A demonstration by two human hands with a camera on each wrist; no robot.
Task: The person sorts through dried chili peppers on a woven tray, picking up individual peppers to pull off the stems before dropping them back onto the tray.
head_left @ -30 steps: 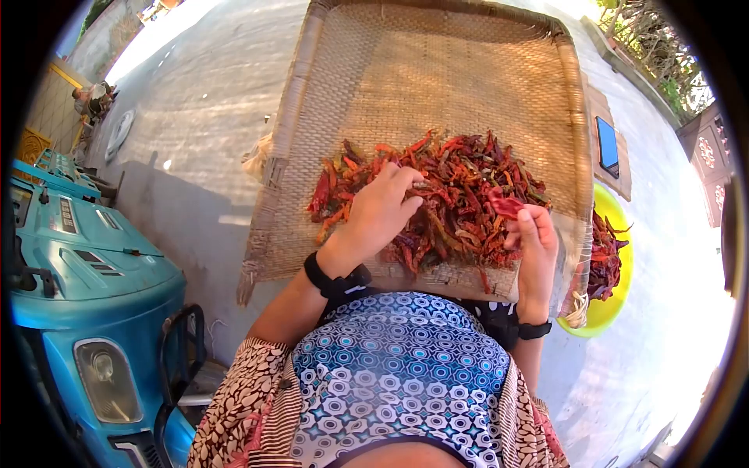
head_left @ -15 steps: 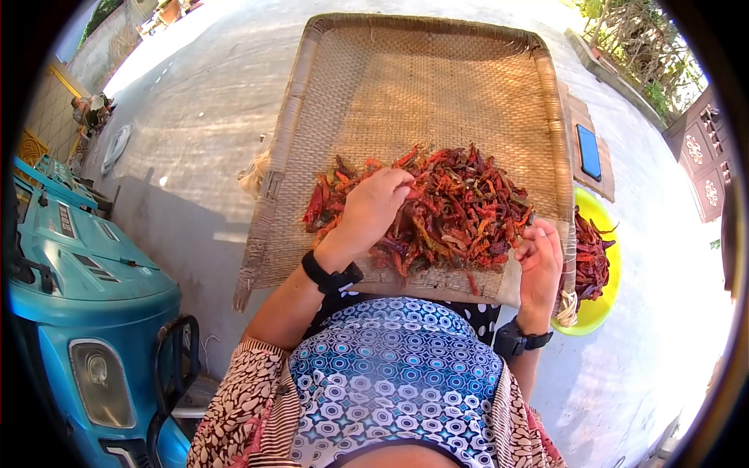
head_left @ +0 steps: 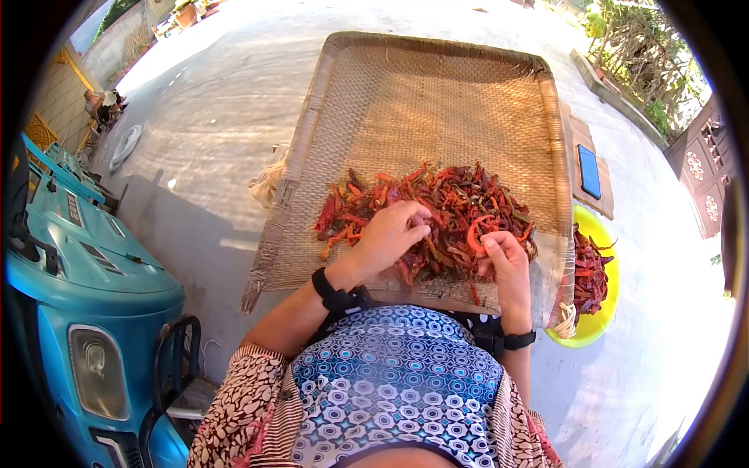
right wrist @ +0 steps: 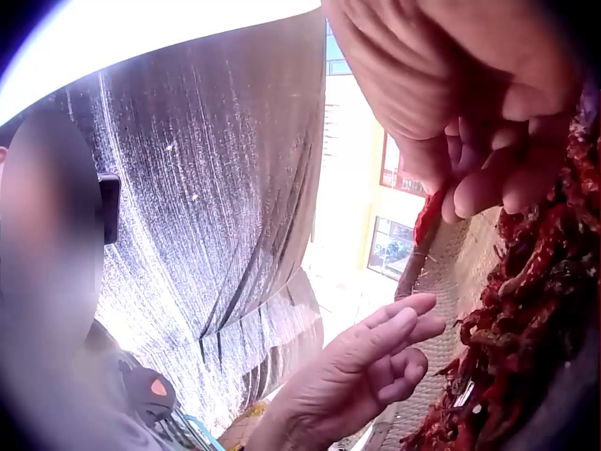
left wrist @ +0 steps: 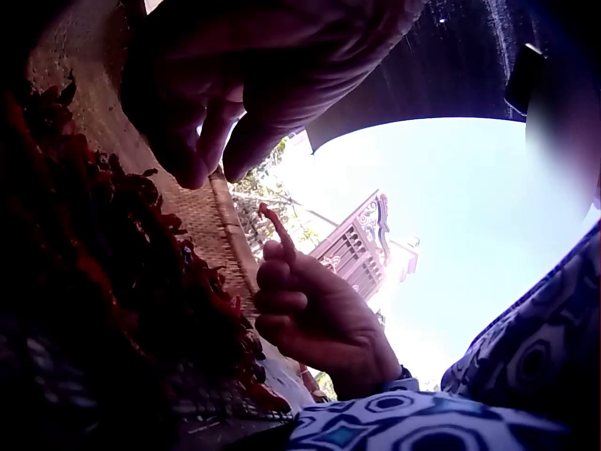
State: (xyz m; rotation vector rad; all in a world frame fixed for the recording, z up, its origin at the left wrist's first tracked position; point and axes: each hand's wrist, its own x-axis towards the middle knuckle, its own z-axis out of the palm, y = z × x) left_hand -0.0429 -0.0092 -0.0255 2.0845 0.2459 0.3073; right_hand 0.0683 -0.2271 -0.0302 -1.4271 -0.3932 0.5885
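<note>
A heap of dried red chili peppers [head_left: 460, 195] lies on the near half of a woven tray [head_left: 445, 101]. Between thumb and fingers, my right hand [head_left: 511, 261] pinches a curved red chili pepper [head_left: 473, 234] over the right side of the heap. That pepper [left wrist: 275, 225] points up from the fingertips in the left wrist view. My left hand [head_left: 388, 238] hovers over the middle of the heap, thumb near the index finger. In the right wrist view the left hand [right wrist: 352, 376] has loosely bent fingers with nothing between them.
Right of the tray stands a yellow-green basin [head_left: 601, 324] with more red peppers in it. A phone [head_left: 589, 171] lies on a flat board [head_left: 581, 129] by the tray's right edge. A blue vehicle [head_left: 94, 288] stands close on the left.
My right hand has moved left over the heap and now shows a curved red pepper in its pinch; half a second ago it was at the tray's right edge. My left hand stays over the heap.
</note>
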